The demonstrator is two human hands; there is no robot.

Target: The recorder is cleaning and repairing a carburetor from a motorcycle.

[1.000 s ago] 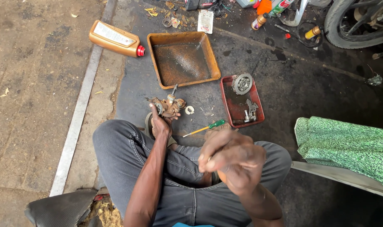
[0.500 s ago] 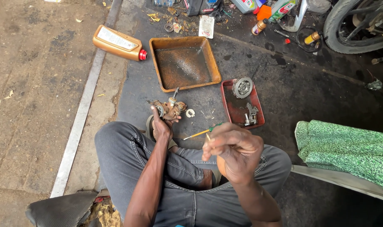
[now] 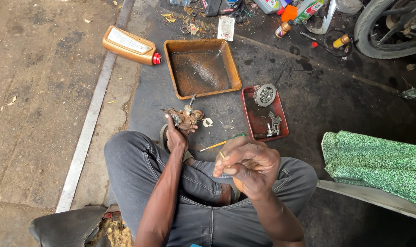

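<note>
A large rusty square metal tray lies on the dark oily floor, with a smaller red rectangular tray of engine parts just beside it. The left hand grips a grimy brass-coloured carburettor near the trays. The right hand, raised above the lap, pinches a thin small yellowish pin.

The person wears dark grey denim jeans with pale stitched seams, a front fly and pockets with creases at the hips. Both forearms are bare, with no sleeves, watch or rings to be seen on the left hand or right hand. A dark sandal, perhaps rubber, shows at one foot.
</note>
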